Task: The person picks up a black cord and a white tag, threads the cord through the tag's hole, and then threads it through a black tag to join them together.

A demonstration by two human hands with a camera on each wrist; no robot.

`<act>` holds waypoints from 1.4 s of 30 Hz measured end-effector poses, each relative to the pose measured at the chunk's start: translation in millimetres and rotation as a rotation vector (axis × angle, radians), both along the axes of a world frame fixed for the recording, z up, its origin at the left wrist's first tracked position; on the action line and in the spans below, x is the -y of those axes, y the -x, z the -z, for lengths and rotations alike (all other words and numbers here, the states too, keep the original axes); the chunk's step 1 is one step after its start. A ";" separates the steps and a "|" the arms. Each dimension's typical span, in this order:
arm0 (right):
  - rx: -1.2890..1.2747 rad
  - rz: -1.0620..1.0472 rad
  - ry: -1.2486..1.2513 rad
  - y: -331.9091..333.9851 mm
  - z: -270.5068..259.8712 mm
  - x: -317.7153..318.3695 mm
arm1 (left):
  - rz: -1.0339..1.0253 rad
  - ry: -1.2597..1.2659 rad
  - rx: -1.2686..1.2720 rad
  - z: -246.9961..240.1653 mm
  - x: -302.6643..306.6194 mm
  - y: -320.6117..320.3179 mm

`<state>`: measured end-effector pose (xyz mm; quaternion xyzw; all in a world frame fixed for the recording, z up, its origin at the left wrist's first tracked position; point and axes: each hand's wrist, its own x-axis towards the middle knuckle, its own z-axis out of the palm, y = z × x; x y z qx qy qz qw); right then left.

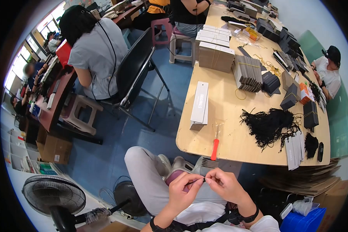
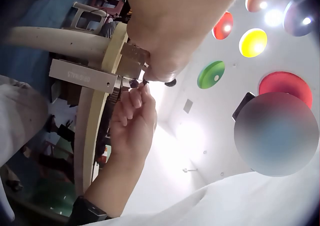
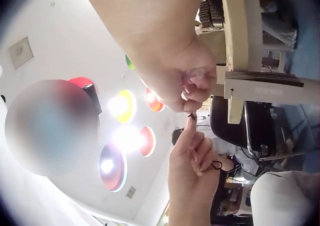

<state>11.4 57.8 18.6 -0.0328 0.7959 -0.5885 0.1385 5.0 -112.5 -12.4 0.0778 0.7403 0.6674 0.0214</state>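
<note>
Above the lap, both hands meet at the fingertips. The left hand [image 1: 183,190] pinches a thin black cord [image 3: 191,116] between thumb and forefinger. Opposite it, the right hand [image 1: 225,186] pinches the same cord, a small dark bit showing between the fingertips. In the right wrist view, a small black loop [image 3: 216,165] sticks out by the left hand's curled fingers. Ahead on the table [image 1: 185,141] stands a stack of white printed tags [image 1: 199,102]. A red-handled tool [image 1: 215,149] lies at the table's front edge.
A heap of black cords [image 1: 268,125] lies on the table's right, beside white tags [image 1: 295,150]. Stacks of cards [image 1: 215,56] and dark bundles [image 1: 290,96] stand behind. A fan [image 1: 54,195] stands at lower left, and a black chair [image 1: 133,65] is near a seated person.
</note>
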 end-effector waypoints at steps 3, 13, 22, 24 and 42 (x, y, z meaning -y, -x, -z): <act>-0.002 -0.029 -0.036 -0.1 2.9 -0.5 | 0.051 -0.139 0.183 2.5 3.1 -1.8; -0.309 0.010 -0.267 -0.2 14.8 8.2 | 0.319 -0.760 1.012 5.2 16.2 12.9; -0.674 0.176 -0.349 -1.1 31.5 17.1 | 0.260 -0.994 1.081 6.9 6.8 10.6; -0.701 0.178 -0.350 1.0 32.1 18.5 | 0.222 -1.006 1.077 7.8 4.5 10.9; -0.750 0.060 -0.456 2.6 34.1 -1.8 | -0.003 -0.168 0.392 -4.7 -8.0 4.7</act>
